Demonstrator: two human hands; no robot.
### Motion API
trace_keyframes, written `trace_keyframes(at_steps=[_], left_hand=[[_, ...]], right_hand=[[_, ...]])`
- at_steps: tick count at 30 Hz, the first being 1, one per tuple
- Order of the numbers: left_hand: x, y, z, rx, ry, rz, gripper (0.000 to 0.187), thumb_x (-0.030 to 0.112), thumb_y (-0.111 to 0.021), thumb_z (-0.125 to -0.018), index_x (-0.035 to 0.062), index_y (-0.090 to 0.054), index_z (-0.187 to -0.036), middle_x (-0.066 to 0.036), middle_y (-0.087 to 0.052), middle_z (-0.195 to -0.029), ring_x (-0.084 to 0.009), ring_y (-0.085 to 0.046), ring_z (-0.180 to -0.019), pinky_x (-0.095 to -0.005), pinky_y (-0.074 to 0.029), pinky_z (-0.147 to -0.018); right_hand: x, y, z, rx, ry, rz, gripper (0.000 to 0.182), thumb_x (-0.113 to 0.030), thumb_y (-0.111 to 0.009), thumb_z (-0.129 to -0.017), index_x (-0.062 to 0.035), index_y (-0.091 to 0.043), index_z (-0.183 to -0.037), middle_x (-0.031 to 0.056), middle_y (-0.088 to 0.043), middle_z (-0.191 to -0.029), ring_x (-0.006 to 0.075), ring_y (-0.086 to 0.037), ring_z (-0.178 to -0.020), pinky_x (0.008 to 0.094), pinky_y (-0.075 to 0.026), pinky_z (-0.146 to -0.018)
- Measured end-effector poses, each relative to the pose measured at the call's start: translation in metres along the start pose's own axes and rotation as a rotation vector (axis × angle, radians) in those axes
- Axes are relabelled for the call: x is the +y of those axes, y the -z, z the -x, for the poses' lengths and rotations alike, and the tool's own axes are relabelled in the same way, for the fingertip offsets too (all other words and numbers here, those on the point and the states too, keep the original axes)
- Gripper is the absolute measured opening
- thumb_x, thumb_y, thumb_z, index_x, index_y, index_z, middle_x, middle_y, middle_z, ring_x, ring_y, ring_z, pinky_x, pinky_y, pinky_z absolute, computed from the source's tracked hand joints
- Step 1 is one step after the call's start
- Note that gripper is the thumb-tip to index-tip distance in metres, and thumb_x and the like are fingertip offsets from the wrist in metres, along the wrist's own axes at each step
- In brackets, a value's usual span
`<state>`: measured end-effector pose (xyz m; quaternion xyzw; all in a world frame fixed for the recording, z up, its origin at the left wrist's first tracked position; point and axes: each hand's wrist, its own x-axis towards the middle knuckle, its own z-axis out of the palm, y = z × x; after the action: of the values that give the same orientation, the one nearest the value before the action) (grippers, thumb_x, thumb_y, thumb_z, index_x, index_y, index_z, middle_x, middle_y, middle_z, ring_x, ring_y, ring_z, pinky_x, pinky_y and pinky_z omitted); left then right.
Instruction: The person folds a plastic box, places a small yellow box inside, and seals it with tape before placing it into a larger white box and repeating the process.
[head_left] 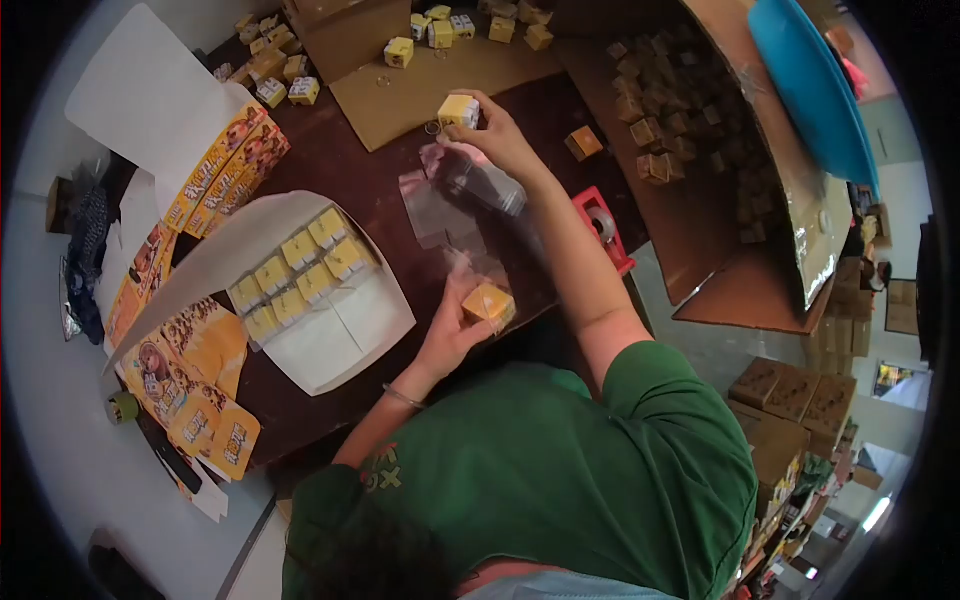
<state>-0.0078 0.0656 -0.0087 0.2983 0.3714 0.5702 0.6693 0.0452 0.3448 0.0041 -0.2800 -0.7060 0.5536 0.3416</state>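
In my left hand point(453, 330), low at the table's near edge, is a small orange-yellow box point(489, 304) with clear plastic about it. The fingers of my right hand point(500, 135), farther out, are closed on a small yellow-and-white box point(459, 110). A metal ring point(433, 128) shows beside that box. Clear plastic bags point(430, 208) lie on the dark table between my hands. Left of them stands an open white carton point(370, 362) with two rows of small yellow boxes point(293, 250) in it.
A large cardboard box point(700, 285) at the right holds many small boxes. Near it are a red tape dispenser point(606, 232) and one orange box point(583, 143). Loose yellow boxes point(440, 35) sit at the back on cardboard. Printed orange cartons point(190, 375) lie at the left.
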Motion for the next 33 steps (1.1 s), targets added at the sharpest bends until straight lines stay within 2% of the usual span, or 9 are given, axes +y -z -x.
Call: trace_keyframes(at_steps=[5, 6, 9, 12, 17, 19, 23, 26, 33], left_hand=[[-0.029, 0.011, 0.002, 0.247, -0.231, -0.518, 0.065, 0.002, -0.079, -0.073, 0.0013, -0.045, -0.128, -0.011, -0.049, -0.127, -0.0239, -0.053, -0.118, -0.0348, -0.044, -0.101], [-0.038, 0.019, 0.006, 0.314, -0.329, -0.797, 0.064, 0.006, -0.081, -0.071, 0.0016, -0.047, -0.124, -0.014, -0.053, -0.123, -0.0294, -0.055, -0.117, -0.0376, -0.044, -0.101], [-0.044, 0.021, 0.015, 0.299, -0.32, -0.793, 0.059, 0.006, -0.08, -0.072, 0.0026, -0.048, -0.121, -0.016, -0.057, -0.123, -0.0306, -0.058, -0.118, -0.0364, -0.044, -0.102], [-0.047, 0.021, 0.02, 0.286, -0.293, -0.789, 0.058, 0.003, -0.078, -0.077, 0.0032, -0.047, -0.126, -0.012, -0.06, -0.122, -0.0227, -0.06, -0.114, -0.0339, -0.047, -0.098], [-0.045, 0.028, 0.021, 0.274, -0.272, -0.885, 0.059, 0.013, -0.081, -0.076, 0.0039, -0.049, -0.124, -0.013, -0.062, -0.116, -0.0277, -0.062, -0.11, -0.0369, -0.048, -0.094], [-0.045, 0.029, 0.023, 0.269, -0.262, -0.868, 0.058, 0.015, -0.081, -0.077, 0.0043, -0.049, -0.124, -0.013, -0.062, -0.116, -0.0279, -0.062, -0.11, -0.037, -0.048, -0.095], [-0.05, 0.032, 0.021, 0.265, -0.271, -0.845, 0.057, 0.015, -0.081, -0.077, 0.0041, -0.05, -0.124, -0.014, -0.062, -0.118, -0.0281, -0.062, -0.111, -0.037, -0.048, -0.095], [-0.051, 0.031, 0.022, 0.272, -0.281, -0.857, 0.057, 0.016, -0.081, -0.077, 0.0036, -0.05, -0.124, -0.014, -0.062, -0.119, -0.0286, -0.061, -0.111, -0.0368, -0.047, -0.096], [-0.053, 0.033, 0.022, 0.301, -0.33, -0.931, 0.058, 0.017, -0.081, -0.076, 0.0031, -0.052, -0.123, -0.014, -0.06, -0.12, -0.0303, -0.06, -0.112, -0.0374, -0.046, -0.097]], right_hand=[[-0.025, 0.009, 0.095, -0.148, -0.17, 0.488, 0.058, -0.024, -0.08, -0.077, -0.0033, -0.05, -0.123, 0.0135, -0.064, -0.105, 0.0304, -0.065, -0.096, 0.039, -0.051, -0.083], [-0.019, 0.006, 0.115, -0.063, 0.076, 0.826, 0.062, -0.028, -0.08, -0.076, -0.0049, -0.05, -0.124, 0.0178, -0.061, -0.11, 0.0353, -0.06, -0.098, 0.0418, -0.049, -0.084], [-0.009, -0.008, 0.171, -0.117, 0.137, 1.172, 0.072, -0.031, -0.077, -0.078, -0.0037, -0.044, -0.136, 0.0202, -0.05, -0.125, 0.0358, -0.051, -0.105, 0.0425, -0.046, -0.089], [0.009, -0.01, 0.202, -0.122, 0.34, 1.206, 0.078, -0.034, -0.076, -0.079, -0.0012, -0.039, -0.14, 0.0207, -0.048, -0.127, 0.0359, -0.05, -0.104, 0.0427, -0.046, -0.09], [-0.019, 0.005, 0.212, -0.063, 0.055, 0.71, 0.091, -0.018, -0.086, -0.071, -0.0102, -0.035, -0.146, 0.017, -0.032, -0.146, 0.0366, -0.054, -0.115, 0.041, -0.05, -0.095], [-0.023, 0.018, 0.215, -0.057, -0.075, 0.569, 0.09, -0.025, -0.085, -0.072, -0.0093, -0.034, -0.145, 0.0219, -0.032, -0.147, 0.0425, -0.046, -0.127, 0.045, -0.046, -0.102], [-0.012, 0.028, 0.222, -0.15, -0.098, 0.586, 0.083, -0.024, -0.083, -0.074, -0.0091, -0.04, -0.143, 0.0215, -0.04, -0.144, 0.0406, -0.046, -0.127, 0.0438, -0.043, -0.105], [-0.018, 0.019, 0.218, -0.145, 0.097, 0.747, 0.079, -0.021, -0.082, -0.074, -0.0104, -0.043, -0.142, 0.0202, -0.043, -0.142, 0.0381, -0.048, -0.126, 0.0423, -0.042, -0.106], [-0.012, 0.025, 0.208, -0.236, -0.028, 0.49, 0.065, -0.01, -0.077, -0.077, -0.0071, -0.052, -0.137, 0.0165, -0.058, -0.128, 0.0315, -0.058, -0.115, 0.0377, -0.047, -0.1]])
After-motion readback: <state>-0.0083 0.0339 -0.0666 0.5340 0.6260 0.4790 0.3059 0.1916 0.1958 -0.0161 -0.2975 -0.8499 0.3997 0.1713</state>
